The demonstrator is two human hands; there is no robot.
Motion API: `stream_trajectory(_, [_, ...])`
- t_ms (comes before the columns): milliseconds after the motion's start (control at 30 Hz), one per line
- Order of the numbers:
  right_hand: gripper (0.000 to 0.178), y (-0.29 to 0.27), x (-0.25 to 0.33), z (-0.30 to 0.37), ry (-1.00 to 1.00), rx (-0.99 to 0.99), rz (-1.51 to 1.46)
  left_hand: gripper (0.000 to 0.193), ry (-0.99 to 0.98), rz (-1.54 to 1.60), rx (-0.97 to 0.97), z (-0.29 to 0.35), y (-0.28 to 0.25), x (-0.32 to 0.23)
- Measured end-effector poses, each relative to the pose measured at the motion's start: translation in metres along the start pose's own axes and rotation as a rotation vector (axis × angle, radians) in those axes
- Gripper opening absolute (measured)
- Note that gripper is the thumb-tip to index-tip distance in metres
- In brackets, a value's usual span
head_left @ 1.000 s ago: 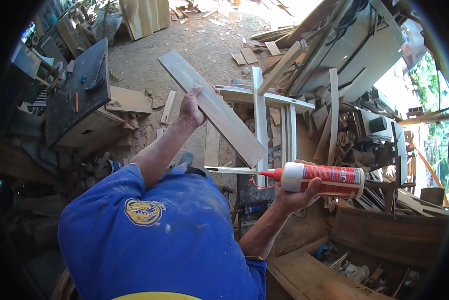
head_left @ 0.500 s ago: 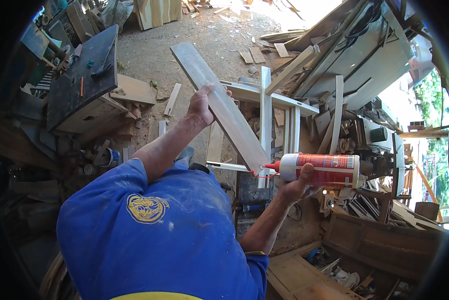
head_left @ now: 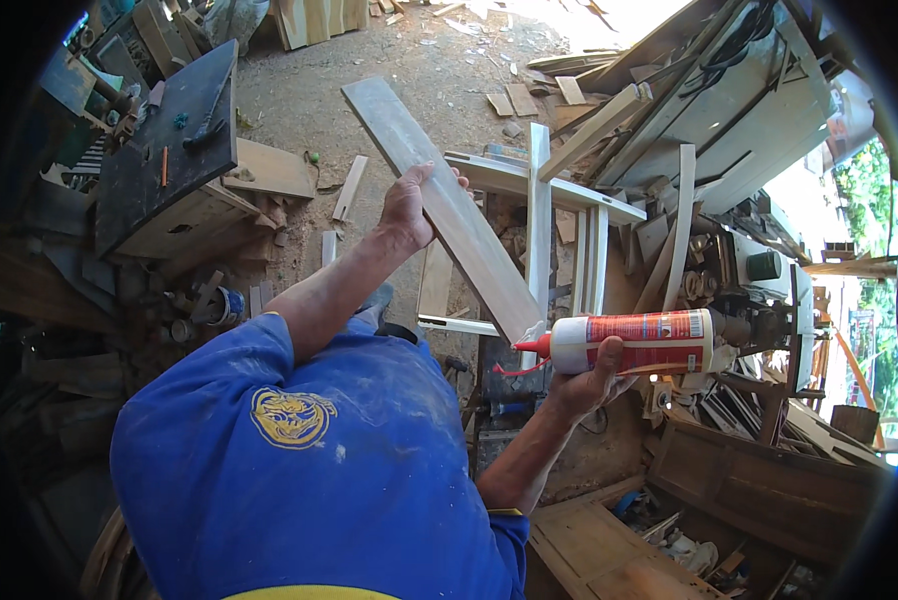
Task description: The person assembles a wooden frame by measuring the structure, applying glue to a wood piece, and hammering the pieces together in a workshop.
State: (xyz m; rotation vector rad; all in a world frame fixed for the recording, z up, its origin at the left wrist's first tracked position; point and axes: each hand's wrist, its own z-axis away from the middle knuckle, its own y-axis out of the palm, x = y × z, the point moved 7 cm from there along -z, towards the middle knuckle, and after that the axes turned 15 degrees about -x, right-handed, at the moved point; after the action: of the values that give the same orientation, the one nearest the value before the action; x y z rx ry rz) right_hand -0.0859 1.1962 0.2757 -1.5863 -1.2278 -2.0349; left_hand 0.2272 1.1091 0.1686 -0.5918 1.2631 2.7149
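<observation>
My left hand (head_left: 407,207) is closed round the middle of a long flat wooden board (head_left: 459,220), which slants from the upper left down toward the right. In my right hand (head_left: 591,383) lies a red and white glue bottle (head_left: 634,342), held on its side with its red nozzle pointing left. The nozzle tip is at the board's lower end, where white glue (head_left: 531,332) shows. A red cap dangles on a strap below the nozzle. Just beyond the board stands a wooden frame (head_left: 594,205) of pale slotted pieces, partly hidden by the board and bottle.
A dark-topped workbench (head_left: 164,150) with a pencil (head_left: 165,167) stands at the left. Wood offcuts (head_left: 521,99) lie on the dusty floor. Large panels (head_left: 729,120) lean at the upper right, and an old wooden cabinet (head_left: 749,485) fills the lower right.
The bottle has shifted slightly left, its nozzle now lower along the board's end. More white glue shows there, and the dangling cap has swung left. My left hand keeps its hold.
</observation>
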Motion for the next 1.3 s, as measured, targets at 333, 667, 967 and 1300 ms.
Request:
stream_trajectory(333, [0.047,-0.003,0.005,-0.023,0.538,-0.031,-0.581,0.037,0.503,-0.581,0.220,0.001,0.038,-0.042])
stream_trajectory(667, [0.053,-0.009,0.066,-0.040,0.294,0.011,-0.656,0.064,1.716,-1.820,1.030,0.085,0.080,-0.053])
stream_trajectory(967, [0.059,0.008,0.063,-0.035,0.003,-0.036,-0.421,0.066,1.634,-1.817,1.210,0.111,0.073,-0.033])
stream_trajectory(1300, [0.063,0.017,0.066,-0.026,-0.177,0.021,-0.271,0.058,1.671,-1.800,1.235,0.120,0.079,-0.027])
